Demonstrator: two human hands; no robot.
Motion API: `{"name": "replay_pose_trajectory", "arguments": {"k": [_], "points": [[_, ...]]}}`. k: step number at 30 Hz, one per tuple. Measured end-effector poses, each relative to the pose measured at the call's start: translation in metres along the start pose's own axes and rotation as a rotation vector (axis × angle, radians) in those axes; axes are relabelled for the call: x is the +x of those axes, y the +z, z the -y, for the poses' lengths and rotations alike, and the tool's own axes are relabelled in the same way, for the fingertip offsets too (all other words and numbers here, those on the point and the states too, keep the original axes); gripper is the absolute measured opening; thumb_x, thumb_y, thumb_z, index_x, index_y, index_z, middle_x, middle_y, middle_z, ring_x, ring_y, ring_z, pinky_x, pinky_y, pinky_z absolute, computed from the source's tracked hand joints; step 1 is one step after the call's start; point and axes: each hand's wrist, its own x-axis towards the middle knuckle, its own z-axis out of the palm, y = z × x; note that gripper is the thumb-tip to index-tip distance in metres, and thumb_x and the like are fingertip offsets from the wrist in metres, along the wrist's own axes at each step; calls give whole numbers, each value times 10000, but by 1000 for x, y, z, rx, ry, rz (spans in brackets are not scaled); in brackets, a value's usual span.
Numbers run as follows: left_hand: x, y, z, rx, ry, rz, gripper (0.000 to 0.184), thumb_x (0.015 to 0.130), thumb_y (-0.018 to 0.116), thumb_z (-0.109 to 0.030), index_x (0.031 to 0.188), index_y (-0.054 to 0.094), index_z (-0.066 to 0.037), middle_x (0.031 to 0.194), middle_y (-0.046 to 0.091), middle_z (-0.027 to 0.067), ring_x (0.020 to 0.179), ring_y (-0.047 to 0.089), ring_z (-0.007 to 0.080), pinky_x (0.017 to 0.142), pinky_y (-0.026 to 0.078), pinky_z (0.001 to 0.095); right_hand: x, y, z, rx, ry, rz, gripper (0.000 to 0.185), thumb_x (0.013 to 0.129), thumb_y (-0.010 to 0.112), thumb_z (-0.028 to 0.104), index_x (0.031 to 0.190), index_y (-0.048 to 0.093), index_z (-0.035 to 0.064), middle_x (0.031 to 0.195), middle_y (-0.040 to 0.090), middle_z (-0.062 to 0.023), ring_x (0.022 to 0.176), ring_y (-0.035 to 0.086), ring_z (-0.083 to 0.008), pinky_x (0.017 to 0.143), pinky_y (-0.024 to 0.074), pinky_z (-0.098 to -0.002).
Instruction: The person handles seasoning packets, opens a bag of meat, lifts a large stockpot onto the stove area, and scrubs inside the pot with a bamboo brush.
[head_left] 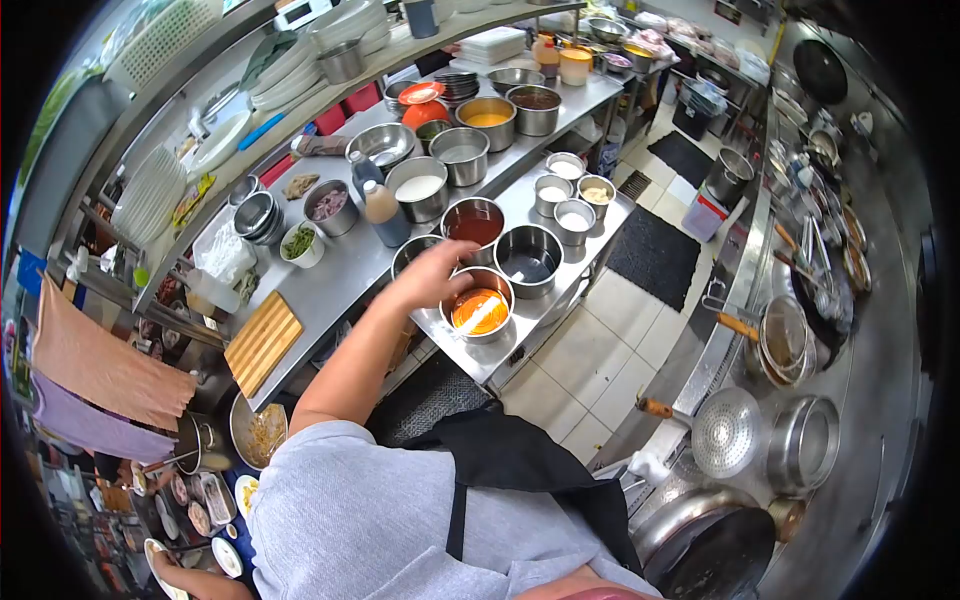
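My left hand [440,277] reaches over the near end of a steel counter. Its thumb and fingers look apart, at the rim of a steel pot of orange sauce [480,312]; whether they touch the rim I cannot tell. Just beyond the fingers stands a pot of dark red sauce [474,228]. To its right is a pot of dark liquid [528,262]. Another steel pot [408,256] is partly hidden behind my hand. Smaller containers of white contents [574,218] and a pale yellow one [597,192] sit farther along. My right hand does not show.
On the left counter are bottles [384,212], a pot of white liquid [418,190], chopped onion [327,203] and a wooden board [263,345]. A stove side at right holds a perforated skimmer [725,433] and pans. At lower left another person's arm [200,578] reaches among plates.
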Motion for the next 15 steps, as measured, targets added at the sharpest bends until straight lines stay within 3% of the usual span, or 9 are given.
{"name": "replay_pose_trajectory", "arguments": {"k": [5,9,11,15], "points": [[1,-75,49,-46,-195,-239,493,823,677,-84,1296,541,-95,1116,613,113,1017,605,226,898,496,354,6,0,8,13,86,-132,369,926,493,80,1291,530,35,1036,684,-138,807,688,-209,708,540,-305],[8,-88,98,-1,-264,-175,481,828,673,-98,1291,543,-93,1122,613,112,1008,613,231,884,494,358,16,4,12,27,166,-235,378,927,486,74,1302,519,38,1037,682,-142,801,689,-210,700,542,-304],[13,-86,127,22,-221,-141,458,832,667,-126,1270,544,-73,1102,618,135,996,618,296,874,504,383,27,6,14,28,201,-275,383,928,483,71,1308,513,39,1038,681,-143,798,689,-211,696,542,-303],[21,-92,168,-33,-308,-92,440,839,670,-111,1263,556,-80,1114,613,117,950,629,223,848,510,354,42,13,19,10,268,-321,392,929,477,64,1319,502,42,1039,679,-146,792,689,-212,688,544,-302]]}}
